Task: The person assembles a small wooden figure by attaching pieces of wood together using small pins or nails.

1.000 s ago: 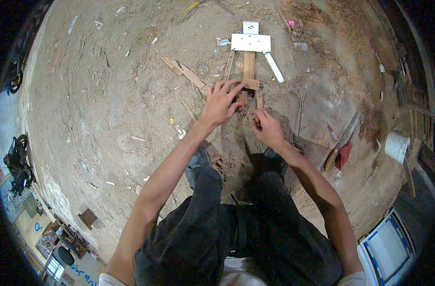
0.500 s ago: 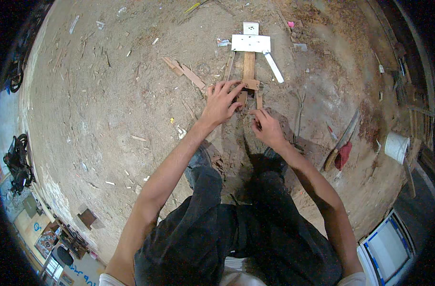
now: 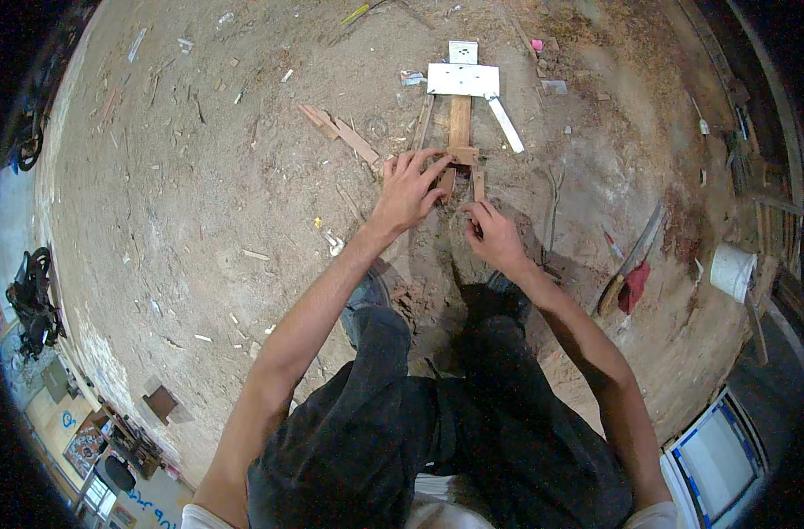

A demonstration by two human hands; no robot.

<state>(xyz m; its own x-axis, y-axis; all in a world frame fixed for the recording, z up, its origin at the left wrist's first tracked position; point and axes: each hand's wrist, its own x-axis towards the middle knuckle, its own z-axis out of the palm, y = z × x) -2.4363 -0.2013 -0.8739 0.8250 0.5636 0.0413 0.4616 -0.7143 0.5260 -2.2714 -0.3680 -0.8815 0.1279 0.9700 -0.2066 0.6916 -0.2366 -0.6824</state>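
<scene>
Pieces of wood lie joined or laid together on the dirt in a figure-like shape. A white board (image 3: 464, 80) crosses the top, with a smaller white piece (image 3: 463, 52) above it and a brown plank (image 3: 459, 122) running down from it. A short crosspiece (image 3: 465, 156) sits at the plank's lower end. My left hand (image 3: 407, 191) has its fingers spread, the index fingertip touching the crosspiece and the thumb beside a short left strip (image 3: 448, 182). Curled fingers of my right hand (image 3: 493, 235) meet the lower end of a thin right strip (image 3: 479, 185); what they grip is hidden.
A narrow white slat (image 3: 506, 126) slants right below the board. Broken brown scraps (image 3: 340, 132) lie to the left. On the right are a handsaw (image 3: 636, 256), a red cloth (image 3: 633, 287) and a white bucket (image 3: 733, 271). My shoes (image 3: 367, 291) stand close behind my hands.
</scene>
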